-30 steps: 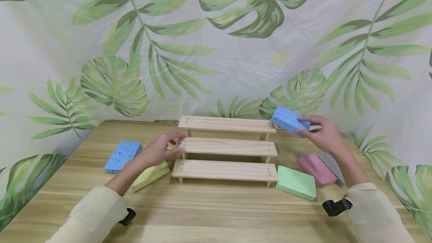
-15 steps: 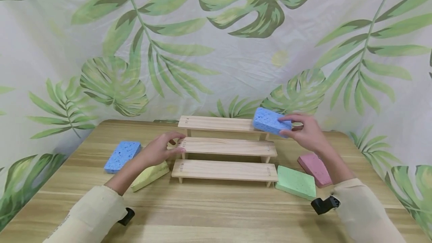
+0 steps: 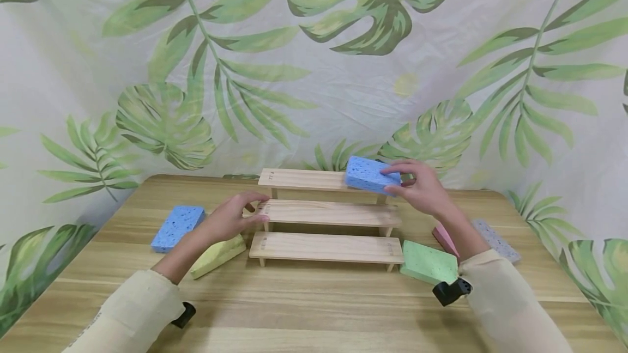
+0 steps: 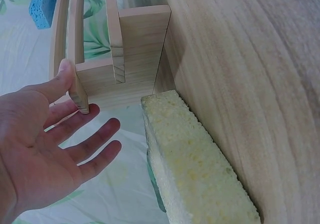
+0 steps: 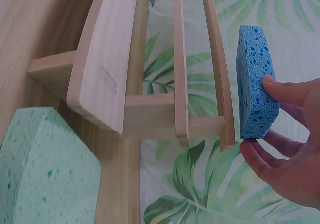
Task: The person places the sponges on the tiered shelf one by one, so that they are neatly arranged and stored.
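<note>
Blue sponge (image 3: 369,175) is pinched by the right hand (image 3: 419,188), thumb under and fingers (image 5: 292,91) on top, and is held at the right end of the top tier of the three-tier wooden riser (image 3: 327,217). From the head view it cannot be told whether it is just above the board or already touching it; in the right wrist view it appears clear of the top slat. The left hand (image 3: 229,220) is kept with fingers (image 4: 92,141) spread and relaxed, nothing gripped, thumb tip resting against the left end of the middle tier, apparently as a brace.

Judged as a placing step: the sponge should be lowered flat, long side parallel to the tier, and centred across the narrow board so no edge overhangs at front or back. The pinch should be loosened only once full contact is made, since the top tier is narrow and the sponge is light and could tip off behind. The brace on the left end is best maintained so the riser is not nudged.

On the surface (image 3: 314,304) a second blue sponge (image 3: 177,226) and a yellow sponge (image 3: 218,254) lie left of the riser; a green sponge (image 3: 428,262), a pink sponge (image 3: 444,237) partly hidden by the forearm, and a grey sponge (image 3: 495,240) lie right of it. A leaf-print backdrop (image 3: 314,64) is hung behind.
</note>
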`<state>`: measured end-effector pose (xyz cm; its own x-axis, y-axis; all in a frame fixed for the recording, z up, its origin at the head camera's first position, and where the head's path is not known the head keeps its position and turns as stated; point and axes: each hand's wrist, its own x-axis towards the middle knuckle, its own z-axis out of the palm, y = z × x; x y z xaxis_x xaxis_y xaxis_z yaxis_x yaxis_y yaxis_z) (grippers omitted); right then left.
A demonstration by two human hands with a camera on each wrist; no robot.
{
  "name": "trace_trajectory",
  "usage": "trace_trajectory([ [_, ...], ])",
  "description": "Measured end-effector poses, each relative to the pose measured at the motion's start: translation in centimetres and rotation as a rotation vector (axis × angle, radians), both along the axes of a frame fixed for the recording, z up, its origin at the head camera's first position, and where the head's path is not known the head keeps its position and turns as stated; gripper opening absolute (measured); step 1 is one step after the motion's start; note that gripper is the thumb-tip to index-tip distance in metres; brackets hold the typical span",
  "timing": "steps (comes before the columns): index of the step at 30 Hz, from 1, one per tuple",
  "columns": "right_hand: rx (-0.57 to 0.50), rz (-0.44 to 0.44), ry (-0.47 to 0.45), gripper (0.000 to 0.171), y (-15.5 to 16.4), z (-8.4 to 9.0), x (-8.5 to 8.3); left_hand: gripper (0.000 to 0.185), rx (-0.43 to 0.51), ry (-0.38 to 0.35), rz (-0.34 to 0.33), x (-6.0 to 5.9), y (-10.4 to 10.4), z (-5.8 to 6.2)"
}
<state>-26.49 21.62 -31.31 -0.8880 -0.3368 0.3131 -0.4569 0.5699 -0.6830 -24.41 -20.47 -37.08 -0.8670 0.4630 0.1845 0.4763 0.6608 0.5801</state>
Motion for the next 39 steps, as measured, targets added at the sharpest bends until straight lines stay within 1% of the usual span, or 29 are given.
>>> trace_trajectory([
  [9,-0.017,0.031,-0.042,0.03,-1.7,-0.3,-0.3,0.048,0.0,-0.019,0.0,0.0,-0.1,0.0],
  [12,-0.022,0.051,-0.04,0.031,-2.4,-0.4,-0.5,0.048,-0.001,-0.021,0.003,0.0,-0.1,-0.1],
  [16,-0.026,0.074,-0.01,0.031,-3.3,-0.5,-0.9,0.048,0.003,-0.023,0.003,0.0,-0.1,-0.1],
  [23,0.002,0.095,0.041,0.03,-5.1,-0.4,-1.5,0.049,0.022,-0.046,0.001,0.1,-0.2,-0.1],
  [26,0.012,0.103,0.041,0.03,-5.9,-0.3,-1.7,0.049,0.024,-0.049,0.0,0.1,-0.2,-0.1],
  [33,0.035,0.092,0.01,0.031,-7.4,-0.2,-2.1,0.049,0.031,-0.055,-0.021,-0.1,-0.2,0.0],
  [39,0.051,0.102,0.051,0.03,-8.8,-0.4,-2.9,0.049,0.027,-0.061,-0.023,-0.2,-0.1,0.0],
])
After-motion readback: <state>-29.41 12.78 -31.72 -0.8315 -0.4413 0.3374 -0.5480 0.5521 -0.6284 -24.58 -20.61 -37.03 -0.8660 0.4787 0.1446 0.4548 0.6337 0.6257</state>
